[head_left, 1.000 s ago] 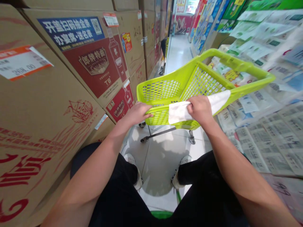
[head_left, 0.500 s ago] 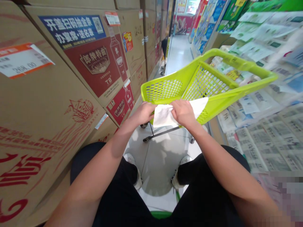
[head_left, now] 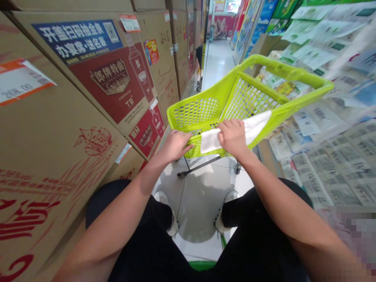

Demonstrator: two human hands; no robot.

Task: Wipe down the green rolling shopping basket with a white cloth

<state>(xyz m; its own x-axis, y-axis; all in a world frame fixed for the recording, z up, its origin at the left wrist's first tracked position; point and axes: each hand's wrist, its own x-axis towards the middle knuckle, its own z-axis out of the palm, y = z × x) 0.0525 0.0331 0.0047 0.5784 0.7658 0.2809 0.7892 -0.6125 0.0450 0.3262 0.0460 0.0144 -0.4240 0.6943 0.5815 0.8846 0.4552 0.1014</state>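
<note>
A lime-green shopping cart (head_left: 258, 84) with perforated basket walls stands before me on casters. My left hand (head_left: 177, 144) is closed over the near rim at its left corner, fingers curled over the edge. A white cloth (head_left: 258, 124) lies along the near side of the basket. My right hand (head_left: 233, 136) grips the cloth against the rim, its fingers bent over the top. The cloth spreads out on both sides of that hand.
Stacked cardboard cartons (head_left: 117, 82) with price tags wall in the left side. Packaged goods (head_left: 323, 129) fill the right. A tiled aisle floor (head_left: 219, 58) runs ahead. Part of a green seat (head_left: 202, 265) shows between my legs.
My right hand and the cloth have slid right along the cart's near rim. The left hand stays on the left corner. The cart appears slightly farther left in view.
</note>
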